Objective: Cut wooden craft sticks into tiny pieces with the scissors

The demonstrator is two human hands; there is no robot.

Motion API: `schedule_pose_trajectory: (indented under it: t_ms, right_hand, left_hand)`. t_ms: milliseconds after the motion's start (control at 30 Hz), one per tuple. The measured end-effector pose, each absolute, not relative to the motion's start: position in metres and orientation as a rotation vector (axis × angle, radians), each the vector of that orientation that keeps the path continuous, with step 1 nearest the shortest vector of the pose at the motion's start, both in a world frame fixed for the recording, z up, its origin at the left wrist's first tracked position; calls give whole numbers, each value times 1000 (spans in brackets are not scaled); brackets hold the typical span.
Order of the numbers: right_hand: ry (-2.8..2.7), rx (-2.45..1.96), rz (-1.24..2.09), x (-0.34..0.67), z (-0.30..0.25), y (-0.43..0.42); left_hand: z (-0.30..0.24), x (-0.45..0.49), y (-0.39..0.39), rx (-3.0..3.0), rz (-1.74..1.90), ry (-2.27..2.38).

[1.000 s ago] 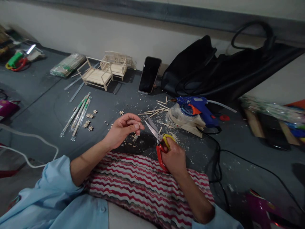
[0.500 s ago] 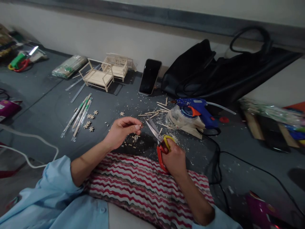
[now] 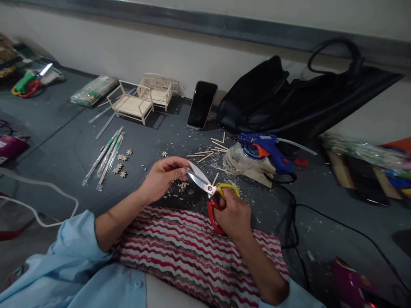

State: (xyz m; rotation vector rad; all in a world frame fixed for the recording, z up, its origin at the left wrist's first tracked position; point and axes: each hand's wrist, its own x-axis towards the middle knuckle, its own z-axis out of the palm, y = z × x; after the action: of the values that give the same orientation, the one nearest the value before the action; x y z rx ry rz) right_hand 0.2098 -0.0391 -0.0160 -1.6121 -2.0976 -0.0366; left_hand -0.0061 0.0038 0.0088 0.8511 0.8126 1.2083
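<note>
My right hand [image 3: 233,216] grips the red and yellow handles of a pair of scissors [image 3: 208,190]. Its steel blades point up and left, and their tips reach the fingertips of my left hand [image 3: 163,176]. My left hand is closed in a pinch on something too small to make out, right at the blade tips. Below both hands, small wood offcuts [image 3: 181,187] lie scattered on the dark floor [image 3: 64,141]. A red and white striped cloth [image 3: 192,252] covers my lap.
A blue glue gun [image 3: 265,147] rests on a stand to the right, its cable [image 3: 290,214] trailing past my right arm. Loose sticks [image 3: 208,152], a phone [image 3: 202,104], a black bag [image 3: 289,98], two stick-built benches [image 3: 141,99], wrapped stick bundles [image 3: 107,156] and small wooden flowers [image 3: 120,167] lie around.
My right hand has swung the scissors to the left, bringing the blades from beside my left fingertips right up to them. The view has shifted slightly.
</note>
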Motion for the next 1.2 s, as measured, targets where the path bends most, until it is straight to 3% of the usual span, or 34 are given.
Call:
schedule_pose_trajectory:
  t_ms: [1200]
  right_hand:
    - [-2153,-1626,-38,208,-14,-43]
  left_hand:
    - [10,0,-3,861,1175,720]
